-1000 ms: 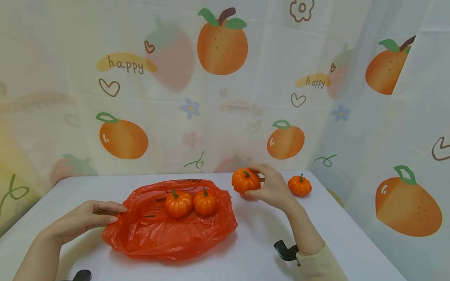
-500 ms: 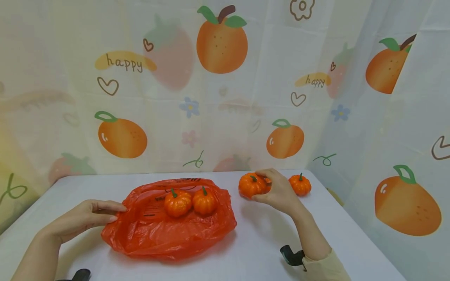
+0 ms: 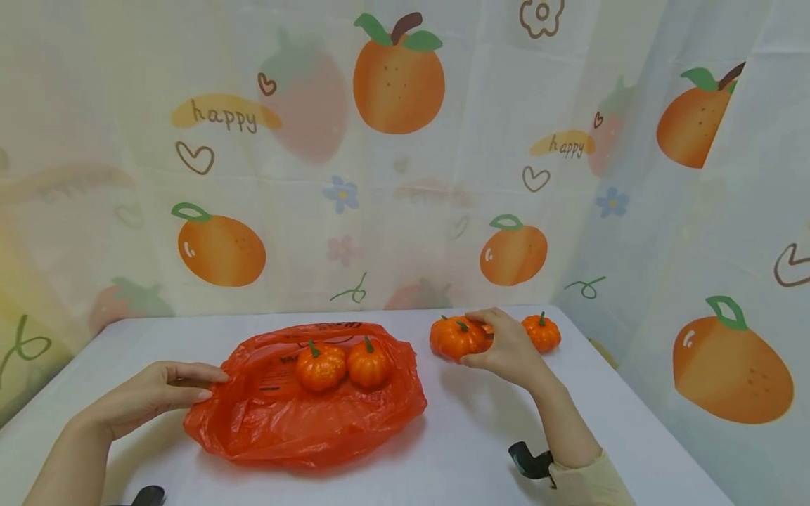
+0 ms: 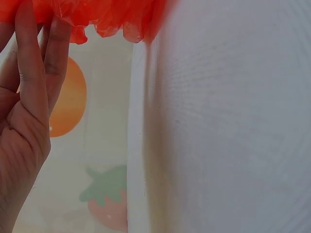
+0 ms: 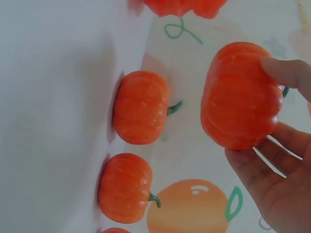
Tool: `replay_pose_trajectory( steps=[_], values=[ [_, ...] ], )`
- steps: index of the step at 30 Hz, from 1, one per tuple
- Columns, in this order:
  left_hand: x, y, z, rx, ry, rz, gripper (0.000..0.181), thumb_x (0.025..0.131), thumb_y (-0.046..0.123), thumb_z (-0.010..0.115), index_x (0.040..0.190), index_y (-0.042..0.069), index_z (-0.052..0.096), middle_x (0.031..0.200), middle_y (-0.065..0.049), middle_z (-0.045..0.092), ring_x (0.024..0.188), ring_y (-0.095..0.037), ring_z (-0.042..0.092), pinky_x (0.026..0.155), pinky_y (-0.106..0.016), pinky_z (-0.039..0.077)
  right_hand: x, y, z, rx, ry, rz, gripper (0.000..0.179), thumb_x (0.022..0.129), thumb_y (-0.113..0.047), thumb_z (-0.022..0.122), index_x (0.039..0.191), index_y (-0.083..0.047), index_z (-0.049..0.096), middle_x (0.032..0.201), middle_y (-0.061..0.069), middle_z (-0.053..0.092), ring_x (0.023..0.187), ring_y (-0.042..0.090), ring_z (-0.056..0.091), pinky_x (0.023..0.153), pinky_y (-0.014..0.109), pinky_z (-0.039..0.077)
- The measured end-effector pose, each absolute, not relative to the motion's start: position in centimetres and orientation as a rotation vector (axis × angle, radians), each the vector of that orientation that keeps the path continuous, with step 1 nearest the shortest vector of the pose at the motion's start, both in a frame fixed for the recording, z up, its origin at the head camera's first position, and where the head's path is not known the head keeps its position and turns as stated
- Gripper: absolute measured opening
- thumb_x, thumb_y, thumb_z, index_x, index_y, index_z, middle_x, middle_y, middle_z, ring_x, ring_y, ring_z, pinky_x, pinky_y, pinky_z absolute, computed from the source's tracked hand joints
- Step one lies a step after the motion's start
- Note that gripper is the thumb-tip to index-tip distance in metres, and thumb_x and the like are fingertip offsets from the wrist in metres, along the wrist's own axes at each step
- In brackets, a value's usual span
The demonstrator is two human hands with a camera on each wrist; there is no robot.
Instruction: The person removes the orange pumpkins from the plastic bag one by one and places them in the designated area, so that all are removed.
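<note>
A red plastic bag (image 3: 304,429) lies spread on the table with its mouth facing up. Two small orange pumpkins sit in it, one on the left (image 3: 320,367) and one on the right (image 3: 370,362). At the bag's left edge my left hand (image 3: 155,393) pinches the plastic between thumb and fingers, the fingers fairly straight in the left wrist view. My right hand (image 3: 506,349) grips another small pumpkin (image 5: 240,97) by its sides, off the table. Behind it, more pumpkins (image 5: 141,108) stand on the table, partly hidden by the hand in the head view.
A farther pumpkin (image 3: 544,333) stands near the table's back right corner. The white table (image 3: 468,450) ends at a curtain (image 3: 405,190) printed with fruit. Dark wrist-camera mounts (image 3: 530,462) show near both forearms.
My right hand has moved right with its pumpkin and slightly lower in the head view, uncovering part of a pumpkin behind it. The left hand and bag have stayed put.
</note>
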State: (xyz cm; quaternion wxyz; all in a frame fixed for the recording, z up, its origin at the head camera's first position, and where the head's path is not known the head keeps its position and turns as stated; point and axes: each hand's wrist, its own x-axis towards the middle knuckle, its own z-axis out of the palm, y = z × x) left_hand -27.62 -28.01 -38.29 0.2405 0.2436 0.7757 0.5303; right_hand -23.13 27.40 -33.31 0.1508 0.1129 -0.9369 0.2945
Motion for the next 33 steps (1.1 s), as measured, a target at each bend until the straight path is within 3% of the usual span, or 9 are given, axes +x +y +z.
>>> replay_pose_trajectory(
  steps=[33],
  values=[
    [-27.5,-27.9,-38.3,0.664,2.151,1.443,0.036,0.101,0.013,0.051,0.134,-0.001,0.058,0.122,0.021,0.068,0.111,0.006,0.061,0.089,-0.018,0.052,-24.2,28.6,-35.7,0.375,-2.896,0.804,0.065,0.066,-0.014,0.086,0.126,-0.007,0.065,0.132,0.012,0.062,0.127,0.033,0.054,0.11,0.057,0.042]
  ],
)
